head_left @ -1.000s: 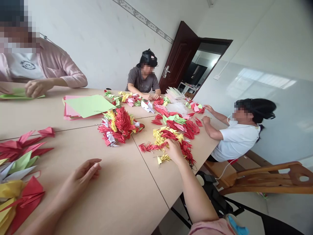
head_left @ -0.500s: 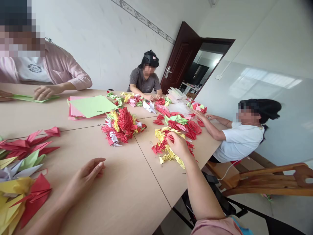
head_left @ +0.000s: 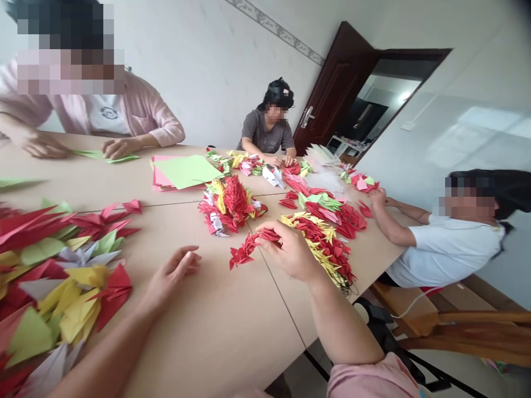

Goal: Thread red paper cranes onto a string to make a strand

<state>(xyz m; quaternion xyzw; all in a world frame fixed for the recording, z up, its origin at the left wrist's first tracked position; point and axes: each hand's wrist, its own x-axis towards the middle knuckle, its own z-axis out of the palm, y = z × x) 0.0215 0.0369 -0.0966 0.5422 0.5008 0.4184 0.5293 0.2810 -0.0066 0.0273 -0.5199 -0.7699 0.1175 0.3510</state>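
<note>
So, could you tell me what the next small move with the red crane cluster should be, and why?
Probably bring the left hand across to support the loose end of the red crane cluster: the right hand pinches only one end, the other droops toward the table, and the left hand lies open and empty close by.
</note>
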